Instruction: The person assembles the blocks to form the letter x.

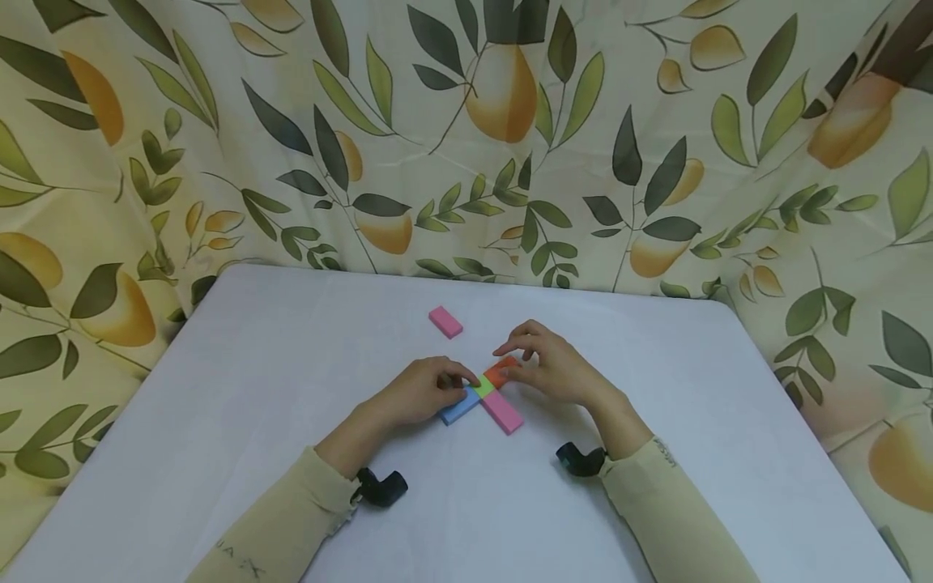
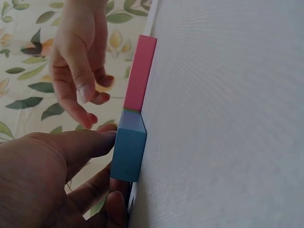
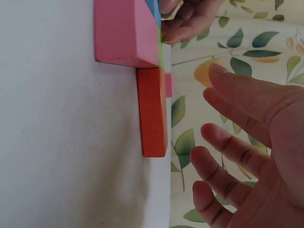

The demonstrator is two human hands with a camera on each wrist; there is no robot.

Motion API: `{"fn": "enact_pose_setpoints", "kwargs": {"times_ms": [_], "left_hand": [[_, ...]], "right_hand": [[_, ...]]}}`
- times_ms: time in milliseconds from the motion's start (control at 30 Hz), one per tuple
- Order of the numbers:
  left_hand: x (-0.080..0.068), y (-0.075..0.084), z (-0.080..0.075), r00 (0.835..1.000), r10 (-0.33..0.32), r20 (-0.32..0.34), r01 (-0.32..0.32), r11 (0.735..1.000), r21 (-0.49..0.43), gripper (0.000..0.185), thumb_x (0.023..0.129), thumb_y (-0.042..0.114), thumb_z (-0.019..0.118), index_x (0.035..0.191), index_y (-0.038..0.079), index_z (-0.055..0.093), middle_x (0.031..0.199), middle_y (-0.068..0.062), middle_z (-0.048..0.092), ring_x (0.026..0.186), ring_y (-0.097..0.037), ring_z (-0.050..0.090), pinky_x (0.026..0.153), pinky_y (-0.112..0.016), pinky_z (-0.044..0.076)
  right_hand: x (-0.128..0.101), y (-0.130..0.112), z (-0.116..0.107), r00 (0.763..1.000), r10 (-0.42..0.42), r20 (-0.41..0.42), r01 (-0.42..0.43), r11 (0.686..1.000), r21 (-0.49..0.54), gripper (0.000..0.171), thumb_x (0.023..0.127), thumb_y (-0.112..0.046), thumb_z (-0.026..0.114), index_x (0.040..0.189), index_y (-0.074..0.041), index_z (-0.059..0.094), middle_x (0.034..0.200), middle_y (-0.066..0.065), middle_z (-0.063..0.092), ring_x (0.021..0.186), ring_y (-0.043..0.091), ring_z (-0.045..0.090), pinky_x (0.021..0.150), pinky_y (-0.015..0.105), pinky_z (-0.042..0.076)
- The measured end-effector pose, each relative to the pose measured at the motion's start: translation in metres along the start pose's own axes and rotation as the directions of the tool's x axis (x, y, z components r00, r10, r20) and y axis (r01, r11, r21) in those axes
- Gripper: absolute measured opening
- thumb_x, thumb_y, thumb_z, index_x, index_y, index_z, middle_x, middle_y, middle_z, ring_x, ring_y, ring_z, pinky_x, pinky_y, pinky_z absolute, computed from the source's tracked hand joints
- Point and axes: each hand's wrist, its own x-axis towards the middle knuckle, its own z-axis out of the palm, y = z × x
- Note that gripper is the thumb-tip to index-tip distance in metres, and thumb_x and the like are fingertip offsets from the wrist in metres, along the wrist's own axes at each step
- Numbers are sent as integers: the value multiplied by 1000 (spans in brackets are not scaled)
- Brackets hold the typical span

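Note:
Four flat blocks lie joined on the table: a blue block [image 1: 461, 408], a small green block [image 1: 483, 387], an orange-red block [image 1: 500, 372] and a pink block [image 1: 504, 412]. My left hand [image 1: 423, 390] holds the blue block, its thumb against it and index fingertip by the green one. In the left wrist view, the other fingers of the left hand [image 2: 61, 166] are partly hidden behind the blue block [image 2: 129, 152]. My right hand [image 1: 557, 364] hovers over the orange-red block. The right wrist view shows the right hand [image 3: 256, 147] with spread fingers, apart from the orange-red block [image 3: 152, 114].
Beyond the joined blocks, a loose pink block [image 1: 445, 321] lies toward the table's far side. White cloth covers the table [image 1: 291, 324]. A patterned curtain [image 1: 466, 162] hangs behind it. Black wrist cameras sit under both sleeves.

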Motion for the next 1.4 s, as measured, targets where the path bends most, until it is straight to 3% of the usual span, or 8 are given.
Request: {"fn": "enact_pose_setpoints", "kwargs": {"times_ms": [300, 800, 1233, 1400], "left_hand": [[2, -1, 2, 1000, -9, -15, 9, 1000, -14, 22, 94, 26, 62, 114, 35, 68, 97, 8, 61, 92, -15, 55, 76, -29, 48], [5, -1, 2, 999, 19, -33, -19, 1000, -12, 21, 94, 23, 63, 111, 33, 69, 95, 8, 61, 90, -14, 57, 78, -30, 48], [4, -1, 2, 1000, -15, -24, 15, 1000, -6, 22, 94, 25, 62, 112, 37, 67, 98, 9, 60, 93, -14, 55, 79, -30, 48], [4, -1, 2, 999, 25, -26, -26, 999, -22, 21, 94, 23, 62, 112, 32, 68, 97, 7, 62, 91, -14, 57, 78, -31, 48]], "right_hand": [[-10, -5, 4, 998, 62, 30, -61, 997, -45, 26, 88, -35, 71, 113, -29, 71, 121, -9, 51, 113, 22, 52, 91, 43, 46], [-24, -6, 18, 997, 3, 71, 3, 996, -86, 29, 91, -32, 67, 119, -27, 69, 128, -8, 48, 102, 19, 56, 84, 35, 46], [-27, -9, 23, 997, -17, 81, 24, 996, -87, 31, 92, -34, 66, 122, -27, 67, 131, -5, 47, 100, 17, 56, 85, 38, 48], [-28, -8, 25, 997, -11, 76, 20, 994, -110, 32, 91, -33, 67, 123, -27, 67, 134, -3, 47, 102, 16, 55, 86, 37, 47]]}}
